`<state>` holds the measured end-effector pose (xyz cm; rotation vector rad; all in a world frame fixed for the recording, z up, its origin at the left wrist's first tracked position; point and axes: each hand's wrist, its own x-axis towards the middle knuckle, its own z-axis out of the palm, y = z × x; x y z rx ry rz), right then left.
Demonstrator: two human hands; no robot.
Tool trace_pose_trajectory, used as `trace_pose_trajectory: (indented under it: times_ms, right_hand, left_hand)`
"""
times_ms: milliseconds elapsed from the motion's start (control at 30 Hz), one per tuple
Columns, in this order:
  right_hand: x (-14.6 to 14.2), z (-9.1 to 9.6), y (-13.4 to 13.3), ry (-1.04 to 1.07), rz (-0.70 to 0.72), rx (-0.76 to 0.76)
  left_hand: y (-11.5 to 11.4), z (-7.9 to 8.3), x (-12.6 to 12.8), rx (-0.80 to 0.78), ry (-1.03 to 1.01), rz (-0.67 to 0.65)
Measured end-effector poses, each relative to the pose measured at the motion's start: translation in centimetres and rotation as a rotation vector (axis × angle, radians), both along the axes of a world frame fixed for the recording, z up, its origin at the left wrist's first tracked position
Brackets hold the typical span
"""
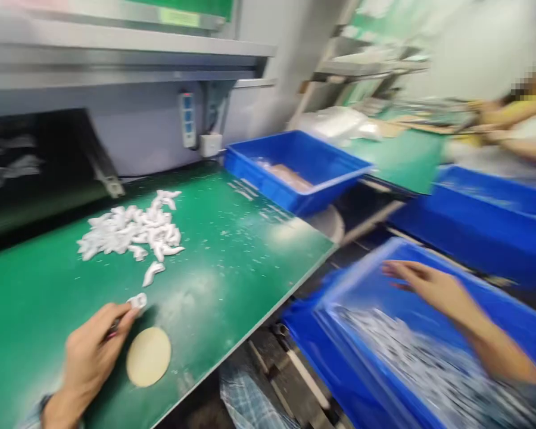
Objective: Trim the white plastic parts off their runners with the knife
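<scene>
My left hand (pixel 89 351) is closed over the green tabletop, with thumb and forefinger pinching a small white plastic part (pixel 138 301). Something dark and pinkish shows under its curled fingers, too little to name. Just right of that hand, a round cream-coloured disc (pixel 149 357) lies flat. Beyond it spreads a pile of similar white parts (pixel 131 229), one lying apart on the near side. My right hand (pixel 424 286), blurred, hangs above a blue bin (pixel 339 339) holding many white parts (pixel 411 351). Its fingers are loosely extended, and I see nothing between them.
Another blue bin (pixel 299 199) stands at the far corner of the green table (pixel 232 280). A dark conveyor belt (pixel 40 173) runs at the left. Overhead is a metal shelf (pixel 129 59); a power strip (pixel 187 119) hangs below. A person (pixel 518 125) works at the far right.
</scene>
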<state>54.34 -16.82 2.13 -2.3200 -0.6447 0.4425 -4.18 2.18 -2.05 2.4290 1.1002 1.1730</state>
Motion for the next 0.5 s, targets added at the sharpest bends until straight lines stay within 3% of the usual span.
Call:
trace_pose_trajectory:
  times_ms: [67, 133, 233, 333, 400, 500]
  right_hand:
    - [-1.7, 1.3, 3.6, -0.002, 0.093, 0.085]
    - [-6.2, 2.5, 7.3, -0.005, 0.366, 0.156]
    - [-17.0, 3.3, 12.2, 0.073, 0.899, 0.201]
    - [-27.5, 2.2, 16.4, 0.101, 1.340, 0.304]
    - [-32.3, 0.7, 18.7, 0.157, 1.443, 0.344]
    - [-35.6, -0.9, 20.7, 0.245, 1.446, 0.373]
  left_hand:
    - [-0.5, 0.9, 1.0, -0.046, -0.022, 0.000]
    - [-0.5, 1.6, 2.2, -0.116, -0.060, 0.029]
    - [-0.5, 2.5, 3.5, -0.179, -0.127, 0.048]
    - [-0.8, 3.2, 4.1, -0.159, -0.170, 0.076]
    - [-0.8, 3.2, 4.0, -0.110, -0.164, 0.101]
    - [-0.8, 2.9, 3.5, -0.002, -0.096, 0.127]
